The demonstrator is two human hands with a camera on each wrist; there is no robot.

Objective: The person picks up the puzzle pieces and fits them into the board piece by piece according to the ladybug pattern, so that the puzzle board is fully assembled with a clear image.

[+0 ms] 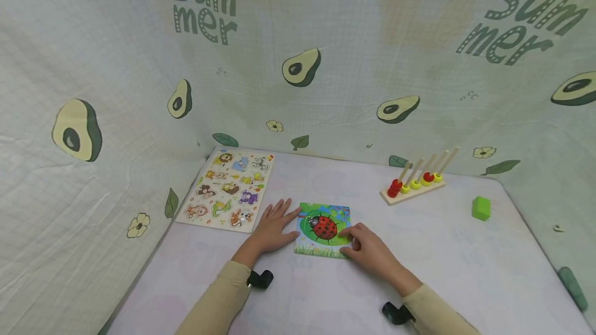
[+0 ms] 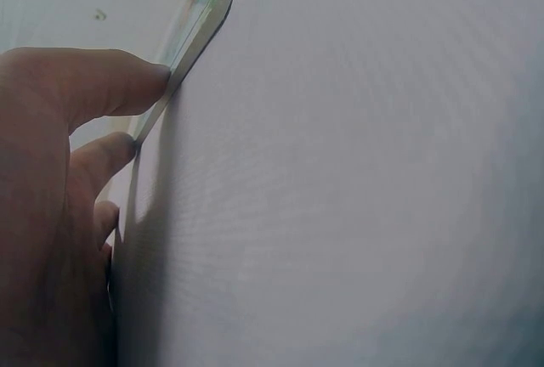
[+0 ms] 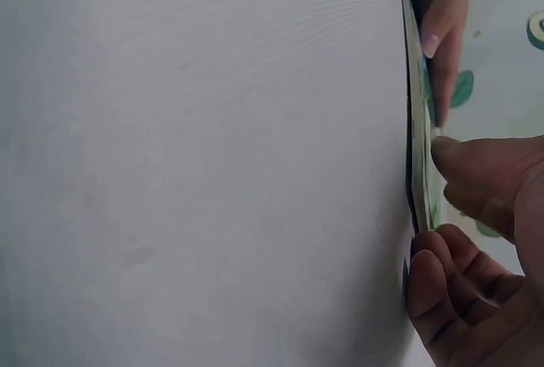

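Note:
A square ladybug puzzle (image 1: 324,244) lies flat on the table between the two hands. My left hand (image 1: 272,229) rests palm down at its left side, fingers spread, with forefinger and thumb tips at the puzzle's left edge. At the right side is my right hand (image 1: 370,249), fingers bent, its forefinger over the picture and its thumb by the lower right corner. In the right wrist view the thumb (image 3: 476,163) touches the top of the board, and curled fingers (image 3: 429,286) sit beside its edge. I cannot tell whether they pinch a piece.
An animal peg board (image 1: 228,190) lies at the back left. A wooden stand with upright rods (image 1: 414,190) holds red and yellow beads at the back right. Farther right is a green block (image 1: 481,208). Printed cloth (image 1: 344,25) encloses the table's back and sides.

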